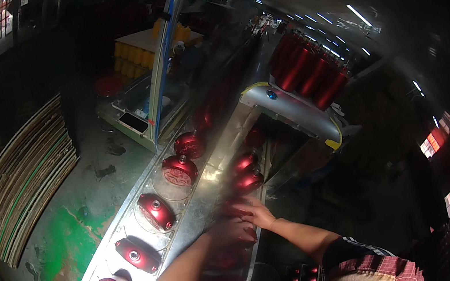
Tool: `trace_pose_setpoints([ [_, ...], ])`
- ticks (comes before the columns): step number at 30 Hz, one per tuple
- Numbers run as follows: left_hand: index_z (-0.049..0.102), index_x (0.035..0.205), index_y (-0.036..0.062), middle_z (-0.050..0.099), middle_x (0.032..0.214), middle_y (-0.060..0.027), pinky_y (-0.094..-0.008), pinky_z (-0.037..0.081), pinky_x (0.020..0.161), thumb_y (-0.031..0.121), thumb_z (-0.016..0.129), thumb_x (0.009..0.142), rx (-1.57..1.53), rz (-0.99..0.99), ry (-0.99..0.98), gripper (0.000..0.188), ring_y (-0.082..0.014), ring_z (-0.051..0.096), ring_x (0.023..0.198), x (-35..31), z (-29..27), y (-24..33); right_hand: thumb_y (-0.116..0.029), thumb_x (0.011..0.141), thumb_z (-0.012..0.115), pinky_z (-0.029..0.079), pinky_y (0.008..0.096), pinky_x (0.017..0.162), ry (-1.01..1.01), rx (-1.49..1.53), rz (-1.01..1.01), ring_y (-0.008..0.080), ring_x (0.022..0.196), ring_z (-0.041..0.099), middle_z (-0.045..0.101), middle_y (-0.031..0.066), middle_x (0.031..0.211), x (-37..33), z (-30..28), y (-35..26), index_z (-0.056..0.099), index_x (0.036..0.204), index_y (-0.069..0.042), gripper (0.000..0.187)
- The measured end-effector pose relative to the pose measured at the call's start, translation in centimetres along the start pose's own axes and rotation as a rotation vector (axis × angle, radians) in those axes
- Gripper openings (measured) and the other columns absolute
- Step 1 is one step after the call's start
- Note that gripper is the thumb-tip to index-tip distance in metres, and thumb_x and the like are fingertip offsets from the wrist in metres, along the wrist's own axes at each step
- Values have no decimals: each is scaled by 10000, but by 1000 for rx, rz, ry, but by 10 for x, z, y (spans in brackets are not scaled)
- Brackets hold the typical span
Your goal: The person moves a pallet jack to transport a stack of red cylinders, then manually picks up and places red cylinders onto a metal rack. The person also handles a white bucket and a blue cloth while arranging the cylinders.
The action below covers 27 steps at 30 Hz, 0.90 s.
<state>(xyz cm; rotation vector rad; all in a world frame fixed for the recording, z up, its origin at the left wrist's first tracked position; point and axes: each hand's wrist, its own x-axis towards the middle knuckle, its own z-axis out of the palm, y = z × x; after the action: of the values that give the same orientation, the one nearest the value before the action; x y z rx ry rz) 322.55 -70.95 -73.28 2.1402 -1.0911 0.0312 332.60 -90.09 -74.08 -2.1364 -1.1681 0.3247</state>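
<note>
Red glossy domed metal parts fill the right lane of a long metal line. My left hand reaches across the middle divider to them, its fingers smeared by motion and partly lost in shadow. Just beyond it, my right hand curls over a red metal part, which is blurred. Farther up the same lane stand more red domed parts. On the left lane, several red domed parts with a round neck rest spaced out on round discs, some tilted.
A grey metal hood bridges the line ahead, with red cylinders standing on it. A post with a blue hose rises at the left. Curved stacked boards stand on the floor, and yellow cylinders sit farther back.
</note>
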Motion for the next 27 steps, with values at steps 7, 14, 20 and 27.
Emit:
trace_pose_setpoints([
  [7, 696, 1142, 317, 576, 1320, -70, -359, 400, 1043, 132, 674, 786, -270, -404, -313, 402, -308, 492, 1254, 66, -25, -4, -27, 818, 688, 416, 423, 1052, -17, -23, -101, 334, 1285, 451, 421, 156, 1424, 20, -29, 42, 613, 1271, -154, 477],
  [14, 724, 929, 146, 578, 1301, -93, -368, 430, 998, 107, 683, 763, -335, -295, -55, 175, -266, 550, 1196, 102, -49, -20, -57, 827, 643, 381, 424, 1072, 165, -102, 48, 340, 1276, 454, 488, 161, 1367, 19, -74, 56, 638, 1209, -153, 394],
  [20, 661, 1182, 40, 668, 1181, -104, -303, 439, 978, 158, 674, 889, -383, -781, 150, 316, -168, 595, 1100, 105, -76, -32, -35, 830, 665, 449, 363, 977, 328, 174, 170, 297, 1170, 541, 553, 141, 1263, -82, -114, 103, 637, 1228, -172, 422],
  [27, 621, 1206, -36, 640, 1218, -131, -281, 442, 941, 97, 632, 902, -349, -685, 290, 332, -168, 597, 1080, 161, -105, -26, -106, 846, 626, 460, 413, 947, 474, 50, 471, 302, 1084, 586, 623, 128, 1123, -268, -162, 131, 639, 1161, -111, 316],
])
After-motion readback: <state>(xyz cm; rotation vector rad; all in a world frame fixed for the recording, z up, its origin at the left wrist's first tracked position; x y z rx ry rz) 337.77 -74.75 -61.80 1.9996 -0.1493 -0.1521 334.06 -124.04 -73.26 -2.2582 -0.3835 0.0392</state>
